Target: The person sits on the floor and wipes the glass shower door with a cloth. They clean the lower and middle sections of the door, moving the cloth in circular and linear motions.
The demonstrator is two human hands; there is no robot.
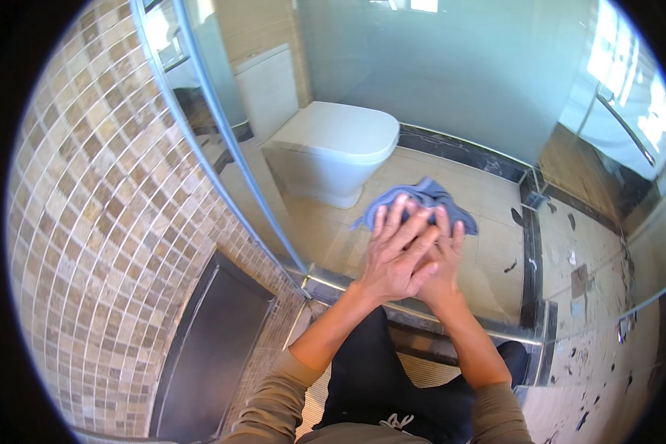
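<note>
A blue-grey cloth lies crumpled under the fingers of both my hands, in front of the person and to the right of a white toilet. My left hand rests over my right hand, fingers spread and overlapping. The fingertips of both hands touch the cloth. Some fingers of the right hand are hidden beneath the left. Whether the cloth presses on a glass pane or hangs above the tiled floor, I cannot tell.
A mosaic tile wall with a dark framed panel stands at left. Blue-edged glass rises beside it. A dark stone curb borders the beige floor, and frosted glass stands behind. A metal handle is at upper right.
</note>
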